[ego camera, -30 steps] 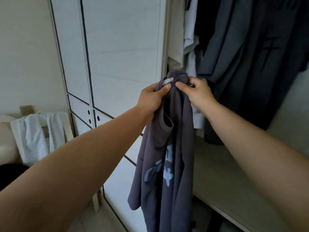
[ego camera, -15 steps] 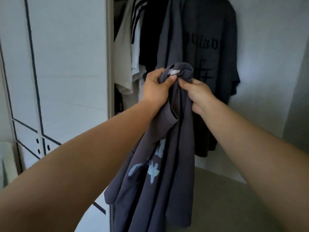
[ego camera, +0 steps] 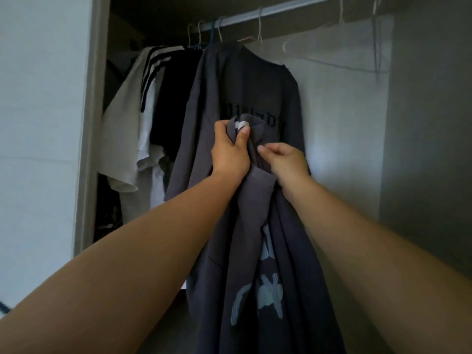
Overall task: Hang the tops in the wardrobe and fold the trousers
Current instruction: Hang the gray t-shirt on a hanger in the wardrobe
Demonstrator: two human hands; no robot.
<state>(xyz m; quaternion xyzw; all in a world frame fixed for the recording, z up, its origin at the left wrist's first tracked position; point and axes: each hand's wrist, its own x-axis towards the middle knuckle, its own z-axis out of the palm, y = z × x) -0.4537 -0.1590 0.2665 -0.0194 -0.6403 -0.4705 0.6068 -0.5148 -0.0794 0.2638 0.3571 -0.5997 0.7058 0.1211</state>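
Note:
A dark grey top with a pale blue print hangs bunched from my hands in front of the open wardrobe. My left hand grips its collar near the white label, thumb pressed on the fabric. Just to the right and lower, my right hand pinches the same top, fingers curled into the cloth. Behind them, a grey top with black lettering hangs on the rail. No trousers are in view.
White, striped and black tops hang at the left of the rail. Two bare white hangers hang at the right, over the wardrobe's grey back wall. A white wardrobe door fills the left side.
The view has swung up and right, from the wardrobe doors to the rail. My hands have carried the top up in front of the hung clothes; my right hand has slid lower on it.

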